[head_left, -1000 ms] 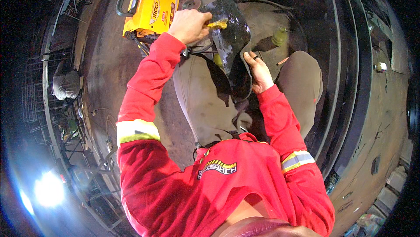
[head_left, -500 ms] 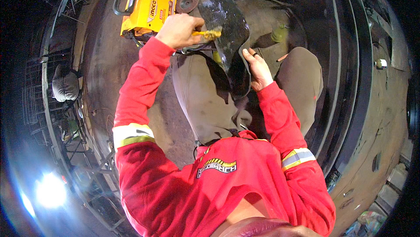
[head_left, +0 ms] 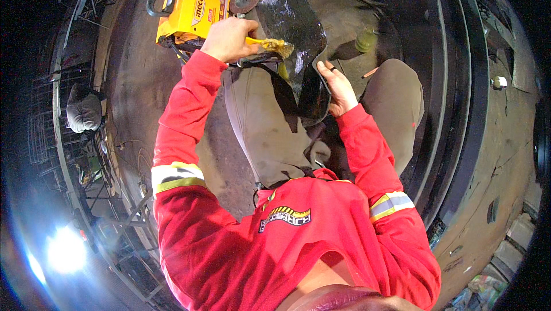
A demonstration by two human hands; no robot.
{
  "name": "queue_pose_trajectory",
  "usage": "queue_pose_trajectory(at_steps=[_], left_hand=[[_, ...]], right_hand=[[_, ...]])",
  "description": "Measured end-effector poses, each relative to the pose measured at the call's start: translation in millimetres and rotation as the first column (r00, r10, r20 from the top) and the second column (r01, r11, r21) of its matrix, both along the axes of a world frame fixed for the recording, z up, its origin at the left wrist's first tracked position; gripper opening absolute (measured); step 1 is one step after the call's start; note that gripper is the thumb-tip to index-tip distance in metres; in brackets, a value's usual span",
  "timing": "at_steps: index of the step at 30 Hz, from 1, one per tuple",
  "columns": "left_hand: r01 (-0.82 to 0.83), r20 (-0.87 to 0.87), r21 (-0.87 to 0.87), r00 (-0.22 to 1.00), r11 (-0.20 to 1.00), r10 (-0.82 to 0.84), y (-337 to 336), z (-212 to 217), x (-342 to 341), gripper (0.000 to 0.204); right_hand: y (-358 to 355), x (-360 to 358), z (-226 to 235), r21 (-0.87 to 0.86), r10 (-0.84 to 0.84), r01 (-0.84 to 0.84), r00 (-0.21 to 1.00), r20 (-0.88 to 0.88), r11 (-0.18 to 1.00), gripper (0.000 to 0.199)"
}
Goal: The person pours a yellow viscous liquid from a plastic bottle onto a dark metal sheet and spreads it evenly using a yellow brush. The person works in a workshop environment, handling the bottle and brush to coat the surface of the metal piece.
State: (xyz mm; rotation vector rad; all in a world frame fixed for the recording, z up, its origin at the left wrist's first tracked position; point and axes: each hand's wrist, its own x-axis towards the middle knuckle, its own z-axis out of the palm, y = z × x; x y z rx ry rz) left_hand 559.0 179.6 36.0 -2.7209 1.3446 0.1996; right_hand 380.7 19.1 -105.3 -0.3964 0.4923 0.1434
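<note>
My left hand point(head_left: 232, 39) is closed round the yellow handle of a paintbrush point(head_left: 276, 45). The brush's bristles lie against, or just over, the left part of a curved black sheet point(head_left: 307, 24). The sheet has a wet-looking shine and pale streaks on its face. My right hand point(head_left: 338, 88) grips the sheet's right edge, thumb on the near face; the fingers behind it are partly hidden. The sheet stands tilted above my knees, and its lower end comes down between my legs.
A yellow-and-black machine with a handle point(head_left: 198, 4) stands at the far left, a round abrasive disc point(head_left: 245, 0) beside it. Behind my right knee is a greenish bottle-like container point(head_left: 366, 40). Long dark metal beams point(head_left: 459, 98) run along the right. A bright lamp point(head_left: 66, 251) shines at lower left.
The brush has shifted slightly right and down, its bristles now angled lower. The black sheet has tilted a little and shows a glossier face. My right hand keeps its grip.
</note>
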Motion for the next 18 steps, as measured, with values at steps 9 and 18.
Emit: queue_pose_trajectory(at_steps=[9,18], left_hand=[[0.091,0.236,-0.062,0.969,0.994,-0.074,0.8,-3.1,-34.6,0.013],[0.093,-0.166,-0.068,0.981,0.993,-0.103,19.6,7.3,-54.9,0.022]], right_hand=[[-1.1,-0.5,4.2,-0.016,0.005,-0.005,1.000,-0.007,1.000,0.023],[4.5,-1.2,9.4,-0.036,-0.020,0.016,0.993,-0.115,0.999,0.025]])
